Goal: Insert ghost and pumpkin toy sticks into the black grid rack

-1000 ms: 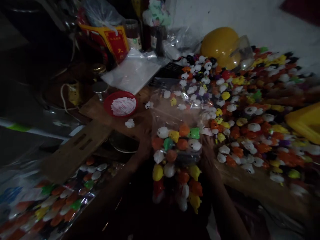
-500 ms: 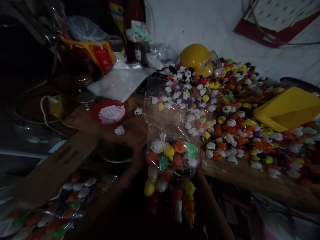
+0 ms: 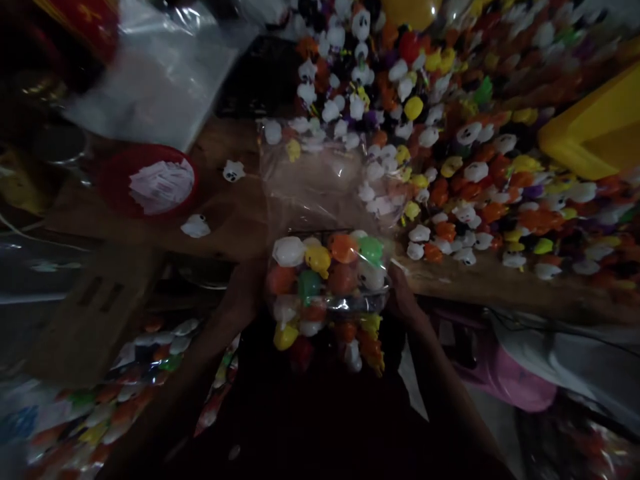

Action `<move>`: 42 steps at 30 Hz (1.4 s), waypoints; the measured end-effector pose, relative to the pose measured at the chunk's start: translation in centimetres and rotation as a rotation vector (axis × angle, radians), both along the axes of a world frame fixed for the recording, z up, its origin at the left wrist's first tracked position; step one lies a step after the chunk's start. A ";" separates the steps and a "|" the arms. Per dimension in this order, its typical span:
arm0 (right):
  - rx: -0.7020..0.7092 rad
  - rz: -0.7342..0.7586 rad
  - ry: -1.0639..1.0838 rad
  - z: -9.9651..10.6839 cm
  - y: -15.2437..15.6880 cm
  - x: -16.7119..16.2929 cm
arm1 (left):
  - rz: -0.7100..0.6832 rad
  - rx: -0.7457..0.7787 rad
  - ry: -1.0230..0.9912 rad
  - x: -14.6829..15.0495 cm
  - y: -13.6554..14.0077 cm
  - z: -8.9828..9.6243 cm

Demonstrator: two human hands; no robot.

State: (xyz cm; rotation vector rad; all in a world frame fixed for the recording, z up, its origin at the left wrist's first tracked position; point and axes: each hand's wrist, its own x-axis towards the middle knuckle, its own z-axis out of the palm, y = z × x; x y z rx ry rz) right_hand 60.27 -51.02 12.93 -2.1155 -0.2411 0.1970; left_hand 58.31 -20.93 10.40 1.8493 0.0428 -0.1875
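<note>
1. I am seeing a red bowl (image 3: pixel 111 187) resting on the wooden counter (image 3: pixel 237 223), holding pale paper slips (image 3: pixel 163 185).
2. Behind it, I am noticing clear plastic sheets (image 3: pixel 160 73) lying flat.
3. Toward the right edge, I am viewing a yellow plastic scoop (image 3: pixel 595 127).
4. Below the counter's right side, a pink plastic object (image 3: pixel 523 380) is showing.
5. At lower left, I am spotting a slotted board (image 3: pixel 90 340).
</note>
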 end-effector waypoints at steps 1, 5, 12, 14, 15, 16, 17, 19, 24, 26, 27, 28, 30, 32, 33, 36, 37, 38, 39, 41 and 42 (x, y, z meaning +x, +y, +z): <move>-0.016 0.036 0.009 0.1 -0.2 -0.7 | -0.047 0.088 -0.010 -0.8 0.3 0.3; -0.051 0.034 -0.029 -0.1 -0.1 -3.3 | -0.150 0.291 -0.054 -3.5 0.5 0.4; -0.313 -0.178 -0.342 -0.5 -0.3 -6.1 | -0.016 0.531 -0.233 -5.7 0.7 -0.2; -0.352 -0.215 -0.398 -0.9 -0.5 -6.7 | 0.024 0.577 -0.298 -6.4 1.0 -0.2; -0.365 -0.227 -0.413 -1.2 -0.6 -7.0 | 0.025 0.591 -0.339 -6.7 1.1 -0.2; -0.380 -0.223 -0.417 -1.4 -0.7 -7.3 | 0.018 0.601 -0.383 -7.0 1.2 -0.3; -0.393 -0.204 -0.426 -1.6 -0.8 -7.5 | 0.000 0.607 -0.426 -7.3 1.3 -0.4; -0.410 -0.099 -0.472 -1.6 -1.3 -7.9 | -0.044 0.615 -0.510 -7.6 1.5 -0.6; -0.444 0.166 -0.715 -0.9 -2.7 -8.8 | -0.202 0.584 -0.833 -7.0 1.8 0.1; -0.458 0.196 -0.747 -0.6 -3.0 -9.1 | -0.308 0.601 -1.059 -6.5 1.7 1.1; -0.459 0.210 -0.753 -0.5 -3.0 -9.3 | -0.351 0.614 -1.155 -6.3 1.7 1.6; -0.456 0.221 -0.761 -0.4 -3.1 -9.5 | -0.391 0.627 -1.224 -6.1 1.6 2.0; -0.464 0.230 -0.778 -0.3 -3.3 -9.7 | -0.449 0.628 -1.273 -6.0 1.7 2.4; -0.505 0.239 -0.796 -0.2 -3.6 -10.0 | -0.513 0.624 -1.257 -6.2 1.8 2.3; -0.529 0.256 -0.800 -0.1 -3.8 -10.2 | -0.563 0.620 -1.234 -6.4 2.0 2.0; -0.540 0.351 -0.771 0.4 -3.9 -11.2 | -0.716 0.528 -1.103 -7.1 2.4 0.9; -0.520 0.382 -0.747 0.6 -3.8 -11.6 | -0.744 0.474 -1.048 -7.4 2.5 0.5; -0.499 0.404 -0.720 0.8 -3.7 -12.0 | -0.759 0.426 -0.994 -7.6 2.6 0.2; -0.486 0.420 -0.693 1.0 -3.6 -12.4 | -0.769 0.398 -0.942 -7.8 2.6 0.0; -0.482 0.433 -0.665 1.4 -3.3 -12.8 | -0.803 0.384 -0.881 -7.8 2.4 0.0; -0.489 0.434 -0.662 1.6 -3.2 -12.8 | -0.830 0.381 -0.892 -7.7 2.3 0.1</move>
